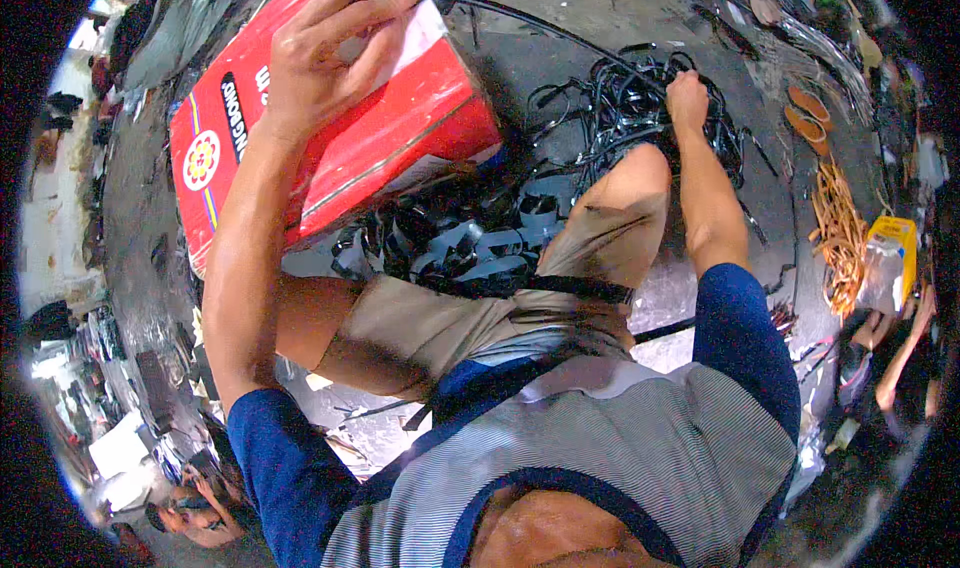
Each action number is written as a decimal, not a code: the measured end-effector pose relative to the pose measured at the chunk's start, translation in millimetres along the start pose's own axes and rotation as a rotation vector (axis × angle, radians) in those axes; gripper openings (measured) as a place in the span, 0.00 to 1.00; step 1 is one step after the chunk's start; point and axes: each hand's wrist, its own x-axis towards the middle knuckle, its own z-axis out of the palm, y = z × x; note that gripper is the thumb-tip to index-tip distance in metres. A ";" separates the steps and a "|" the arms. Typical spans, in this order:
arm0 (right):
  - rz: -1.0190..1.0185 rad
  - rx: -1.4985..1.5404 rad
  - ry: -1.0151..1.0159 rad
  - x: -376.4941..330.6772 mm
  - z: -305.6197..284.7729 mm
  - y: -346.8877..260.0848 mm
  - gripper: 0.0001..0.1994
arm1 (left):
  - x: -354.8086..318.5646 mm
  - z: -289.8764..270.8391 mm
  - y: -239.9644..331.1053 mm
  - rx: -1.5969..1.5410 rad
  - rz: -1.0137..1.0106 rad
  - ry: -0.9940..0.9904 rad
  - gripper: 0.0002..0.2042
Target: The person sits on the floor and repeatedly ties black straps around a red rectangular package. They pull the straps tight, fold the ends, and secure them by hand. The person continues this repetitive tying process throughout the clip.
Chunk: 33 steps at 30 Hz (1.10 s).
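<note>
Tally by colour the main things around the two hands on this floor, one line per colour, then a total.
Red: 1, the red carton held by the left hand.
Black: 1, the tangle of black strips that the right hand reaches into.
Orange: 1, the bundle of orange strands.
Yellow: 1, the yellow-topped packet.
Total: 4

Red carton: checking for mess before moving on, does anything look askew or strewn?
The red carton is tipped on edge under the left hand; black straps lie tangled on the floor, where the right hand reaches.
</note>
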 end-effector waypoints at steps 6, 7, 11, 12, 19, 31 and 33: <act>0.528 -0.113 0.049 11.4 -52.9 51.6 0.16 | 9.8 -7.9 7.8 0.056 0.025 -0.120 0.17; 0.400 -0.235 0.143 3.3 -52.7 42.1 0.16 | 8.9 -8.3 5.3 0.060 0.023 -0.119 0.17; -0.361 0.232 0.034 -41.0 -40.7 -62.7 0.18 | 13.7 -8.6 4.3 -0.005 0.032 -0.079 0.16; -0.559 0.232 -0.055 -67.2 -14.2 -80.0 0.21 | 18.0 -9.0 4.2 -0.024 0.050 -0.072 0.14; -0.987 -0.070 -0.819 -179.7 64.3 -132.8 0.10 | -28.7 -47.2 114.9 0.089 -0.053 -0.169 0.19; -0.872 0.862 -1.348 -159.4 -257.6 -219.9 0.17 | -126.5 -49.0 153.8 -0.547 -1.049 -0.254 0.09; -0.738 0.889 -1.498 -138.3 -271.7 -228.2 0.18 | -111.6 -102.3 131.3 -0.415 -1.056 -0.056 0.06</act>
